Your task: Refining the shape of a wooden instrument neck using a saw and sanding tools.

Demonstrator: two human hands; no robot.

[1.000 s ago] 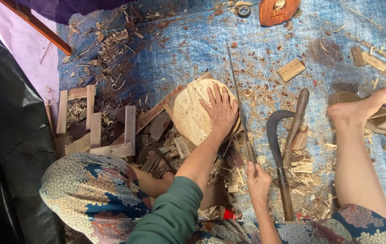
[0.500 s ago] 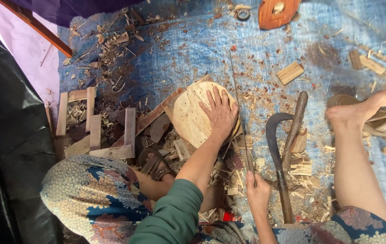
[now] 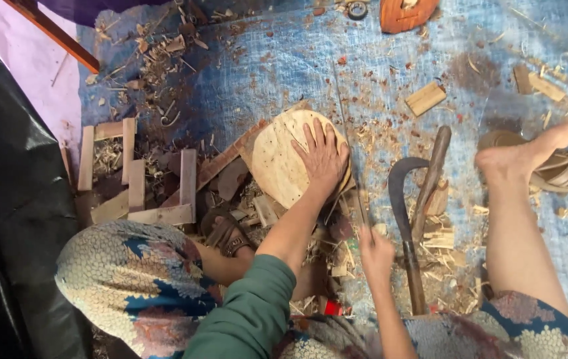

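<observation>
My left hand (image 3: 324,159) lies flat, fingers spread, on a round pale wooden disc (image 3: 276,159) that rests on scrap wood on the floor. My right hand (image 3: 375,256) is closed on the near end of a long thin saw blade (image 3: 345,126). The blade runs away from me along the disc's right edge. A curved billhook (image 3: 400,199) lies just right of that hand, beside a wooden stick (image 3: 434,163).
I sit on a blue tarp (image 3: 284,73) strewn with shavings. My bare right foot (image 3: 530,156) rests by a sandal (image 3: 566,173), and my left foot (image 3: 227,236) is sandalled. Wood slats (image 3: 131,179) lie left, a small block (image 3: 425,98) and a brown carved piece (image 3: 400,13) beyond.
My right hand drew back toward me with the thin blade, then pushed forward again. My left hand stayed pressed on the disc.
</observation>
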